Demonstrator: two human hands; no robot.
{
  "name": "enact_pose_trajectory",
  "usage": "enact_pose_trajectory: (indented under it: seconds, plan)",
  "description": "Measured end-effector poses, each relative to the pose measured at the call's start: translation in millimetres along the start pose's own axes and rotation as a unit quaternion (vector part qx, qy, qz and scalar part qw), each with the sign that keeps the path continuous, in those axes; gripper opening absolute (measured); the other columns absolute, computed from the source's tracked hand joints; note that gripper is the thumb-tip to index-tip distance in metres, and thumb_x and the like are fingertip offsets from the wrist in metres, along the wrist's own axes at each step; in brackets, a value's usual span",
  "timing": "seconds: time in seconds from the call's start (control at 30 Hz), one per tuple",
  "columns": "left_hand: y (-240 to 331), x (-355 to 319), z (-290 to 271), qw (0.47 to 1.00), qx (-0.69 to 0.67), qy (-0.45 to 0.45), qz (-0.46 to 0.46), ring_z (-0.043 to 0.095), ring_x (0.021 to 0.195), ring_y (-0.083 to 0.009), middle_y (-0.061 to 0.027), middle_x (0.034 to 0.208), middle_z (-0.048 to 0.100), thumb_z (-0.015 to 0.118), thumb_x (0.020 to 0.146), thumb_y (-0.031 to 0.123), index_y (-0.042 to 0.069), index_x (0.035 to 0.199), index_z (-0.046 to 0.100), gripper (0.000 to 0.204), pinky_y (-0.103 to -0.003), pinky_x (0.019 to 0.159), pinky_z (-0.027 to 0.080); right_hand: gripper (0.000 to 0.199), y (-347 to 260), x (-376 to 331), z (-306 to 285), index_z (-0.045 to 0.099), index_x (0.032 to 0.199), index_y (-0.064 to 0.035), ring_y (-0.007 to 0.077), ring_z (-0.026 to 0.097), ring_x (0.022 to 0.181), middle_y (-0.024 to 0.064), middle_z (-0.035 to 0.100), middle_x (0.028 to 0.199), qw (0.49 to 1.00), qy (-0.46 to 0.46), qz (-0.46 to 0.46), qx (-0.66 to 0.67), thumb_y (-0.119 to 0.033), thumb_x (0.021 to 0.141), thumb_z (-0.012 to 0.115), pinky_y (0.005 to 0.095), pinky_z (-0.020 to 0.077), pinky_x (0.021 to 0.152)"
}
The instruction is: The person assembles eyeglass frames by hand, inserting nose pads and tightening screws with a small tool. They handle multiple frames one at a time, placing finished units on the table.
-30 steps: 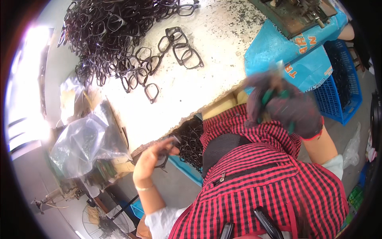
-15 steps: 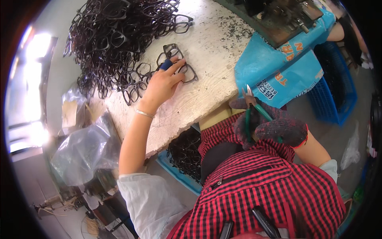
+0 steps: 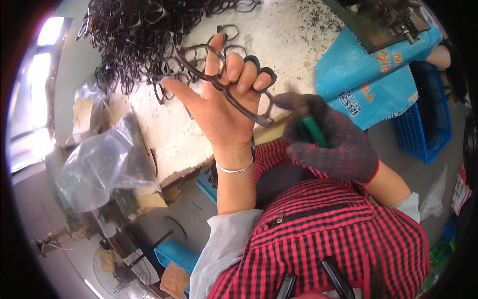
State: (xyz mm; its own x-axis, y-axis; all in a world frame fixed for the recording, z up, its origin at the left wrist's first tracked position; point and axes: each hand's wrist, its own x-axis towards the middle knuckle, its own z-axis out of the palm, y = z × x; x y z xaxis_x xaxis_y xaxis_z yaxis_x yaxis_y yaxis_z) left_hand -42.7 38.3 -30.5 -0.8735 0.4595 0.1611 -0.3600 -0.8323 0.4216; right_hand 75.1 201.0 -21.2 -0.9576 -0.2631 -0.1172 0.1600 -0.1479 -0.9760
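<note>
My left hand (image 3: 229, 119) is raised over the table edge with its palm turned up. Across its fingers and palm lies a dark plastic eyeglass frame (image 3: 222, 86), held by the curled fingers while the thumb sticks out to the side. Dark bands cover two of those fingers. My right hand (image 3: 343, 149), in a dark knitted glove, is wrapped round green-handled cutting pliers (image 3: 312, 130). Their jaws are blurred near the frame's right end; whether they touch it I cannot tell. Beyond the left hand, a heap of similar dark frames (image 3: 134, 40) covers the far left of the table.
The worn white table (image 3: 172, 142) carries scattered dark chips. A metal machine (image 3: 383, 25) stands at the far right beside a blue printed bag (image 3: 338, 65). On the floor are a blue crate (image 3: 423, 132) and a fan (image 3: 122, 266); clear plastic (image 3: 104, 169) hangs at left.
My left hand has lifted an eyeglass frame off the table, turned palm up and come nearer my right hand. The pliers have turned, their jaws now blurred beside the frame.
</note>
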Motion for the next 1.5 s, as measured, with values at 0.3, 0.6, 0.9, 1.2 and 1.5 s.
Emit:
enact_pose_trajectory:
  seconds: [0.3,0.6,0.9,1.2,1.5]
  plan:
    - [14,-26,9,0.991,0.067,0.113,-0.018,0.039,0.073,-0.0149,-0.0015,0.082,0.041,0.039,0.105,0.044,0.006,0.142,0.044,0.054,-0.036,0.075,0.036,0.048,0,3,7,0.063,0.123,-0.0137,0.031,0.061,0.091,0.0113,0.062,0.101,0.871,-0.02,-0.134,-0.473,-0.031,0.079,0.072,0.0428,0.0501,0.078]
    - [9,-24,27,0.983,0.146,0.109,-0.022,0.039,0.069,-0.0151,-0.0004,0.075,0.038,0.032,0.106,0.046,-0.001,0.142,0.041,0.06,-0.037,0.072,0.039,0.04,-22,-2,6,0.066,0.115,-0.0136,0.0306,0.057,0.096,0.0121,0.057,0.101,0.744,0.028,-0.203,-0.636,-0.026,0.077,0.068,0.0446,0.0484,0.073]
    - [1,-26,41,0.991,0.052,0.106,-0.06,0.034,0.066,-0.0112,0.0012,0.072,0.036,0.039,0.105,0.041,-0.003,0.144,0.036,0.06,-0.028,0.065,0.032,0.05,-23,4,-11,0.066,0.118,-0.0133,0.0297,0.06,0.091,0.0097,0.06,0.106,0.734,-0.029,-0.212,-0.645,-0.017,0.069,0.075,0.0413,0.0495,0.073]
    - [9,-19,31,0.982,0.107,-0.037,0.152,0.031,0.059,-0.0103,0.0018,0.065,0.038,0.033,0.099,0.063,0.003,0.138,0.047,0.073,-0.027,0.057,0.029,0.052,0,-10,4,0.062,0.126,-0.0142,0.0317,0.063,0.091,0.0124,0.064,0.103,0.925,0.015,-0.129,-0.357,-0.024,0.076,0.075,0.0421,0.0517,0.079]
    - [5,-30,46,0.928,0.223,-0.018,0.299,0.028,0.059,-0.0104,0.0021,0.064,0.035,0.031,0.098,0.065,0.006,0.137,0.051,0.073,-0.028,0.056,0.027,0.058,-10,-16,13,0.06,0.131,-0.0169,0.031,0.061,0.089,0.0109,0.06,0.101,0.802,0.077,-0.191,-0.56,-0.03,0.076,0.074,0.044,0.0499,0.075]
